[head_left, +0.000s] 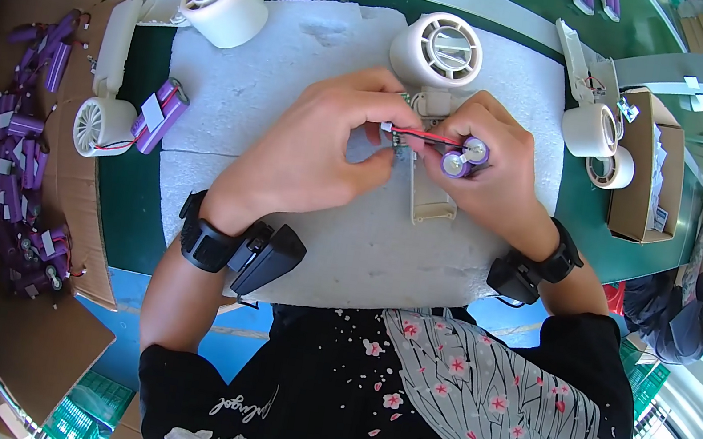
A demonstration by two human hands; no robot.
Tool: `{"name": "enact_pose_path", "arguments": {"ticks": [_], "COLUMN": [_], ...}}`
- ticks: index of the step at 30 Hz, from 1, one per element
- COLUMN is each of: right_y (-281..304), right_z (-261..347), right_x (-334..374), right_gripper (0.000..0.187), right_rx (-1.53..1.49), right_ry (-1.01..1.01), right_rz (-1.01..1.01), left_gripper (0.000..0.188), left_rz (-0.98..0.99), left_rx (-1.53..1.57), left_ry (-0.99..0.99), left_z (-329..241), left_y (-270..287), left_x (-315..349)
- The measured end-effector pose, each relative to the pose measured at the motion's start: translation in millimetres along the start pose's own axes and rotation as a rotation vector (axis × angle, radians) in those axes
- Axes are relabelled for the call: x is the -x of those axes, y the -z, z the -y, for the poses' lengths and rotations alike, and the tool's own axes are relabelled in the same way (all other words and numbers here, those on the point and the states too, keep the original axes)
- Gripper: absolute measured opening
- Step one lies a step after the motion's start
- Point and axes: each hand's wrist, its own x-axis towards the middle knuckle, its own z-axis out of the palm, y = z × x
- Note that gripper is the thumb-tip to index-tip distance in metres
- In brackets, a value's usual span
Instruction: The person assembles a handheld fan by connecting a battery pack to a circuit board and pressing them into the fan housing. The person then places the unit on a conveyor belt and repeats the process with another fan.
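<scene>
My right hand [503, 164] is wrapped round a purple two-cell battery pack [465, 158], its metal-tabbed ends facing up. Red and black wires [426, 137] run left from the pack to a small white connector plug [386, 126]. With bent fingers, my left hand [313, 142] pinches a small green circuit board [399, 139] beside that plug; its fingertips are partly hidden. Under both hands lies the open white handle [429, 209] of a handheld fan, whose round white head [437, 50] with a slotted grille rests beyond them.
White foam padding [302, 249] covers the green bench. More fan bodies stand left [104, 126], far left [227, 6] and right [591, 129]. A loose battery pack [161, 116] lies left. A cardboard box [79, 145] holds several packs; a smaller carton [646, 171] stands right. Another person [686, 329] sits far right.
</scene>
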Motion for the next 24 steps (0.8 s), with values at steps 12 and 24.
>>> {"name": "enact_pose_path", "arguments": {"ticks": [12, 24], "right_y": [-1.5, -1.0], "right_z": [0.2, -3.0], "right_x": [0.4, -0.3], "right_gripper": [0.026, 0.027], "right_rx": [0.005, -0.056], "right_ry": [-0.003, 0.135], "right_rz": [-0.019, -0.032], "left_gripper": [0.029, 0.025], "left_rz": [-0.060, 0.024], "left_rx": [0.148, 0.394], "left_ry": [0.042, 0.170], "left_z": [-1.6, 5.7], "left_y": [-7.4, -2.6], "left_x": [-3.0, -1.2]}}
